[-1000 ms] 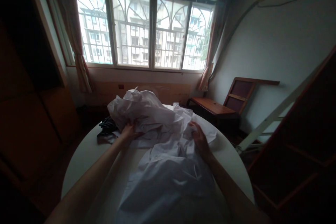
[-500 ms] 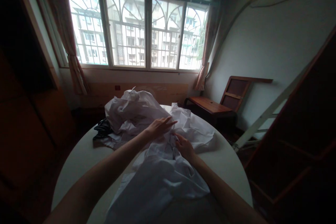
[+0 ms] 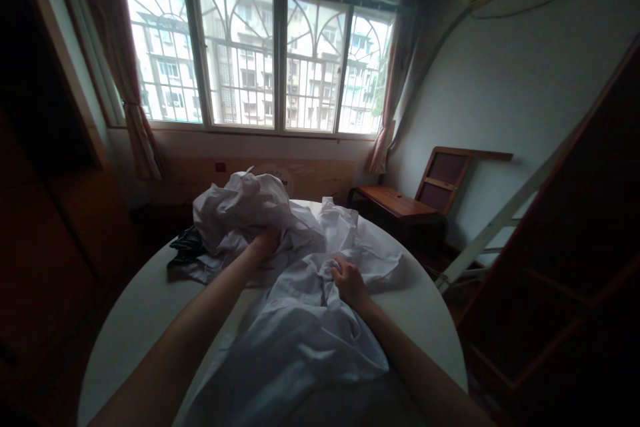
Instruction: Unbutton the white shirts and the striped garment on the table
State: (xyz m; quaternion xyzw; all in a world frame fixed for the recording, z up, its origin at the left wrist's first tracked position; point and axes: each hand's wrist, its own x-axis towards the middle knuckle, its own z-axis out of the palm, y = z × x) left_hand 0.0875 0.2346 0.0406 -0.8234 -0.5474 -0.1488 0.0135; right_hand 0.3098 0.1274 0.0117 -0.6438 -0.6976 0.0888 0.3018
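Observation:
A heap of crumpled white cloth (image 3: 240,210) lies on a round white table (image 3: 145,310). More white fabric (image 3: 300,347) stretches from the heap toward me, over the table's near part. My left hand (image 3: 264,243) is closed on a fold at the base of the heap. To its right, my right hand (image 3: 346,279) grips a bunched part of the nearer white fabric. A dark garment (image 3: 184,250) pokes out from under the heap's left side.
A big barred window (image 3: 255,53) with curtains fills the far wall. A low wooden bench (image 3: 395,203) and a leaning wooden frame (image 3: 447,180) stand at right. Dark wooden furniture flanks both sides, with a white slanted rail (image 3: 500,223) at right.
My left hand, flat and reaching right across the cloth half a second ago, has pulled back left and closed on the heap. My right hand has tightened on the nearer fabric.

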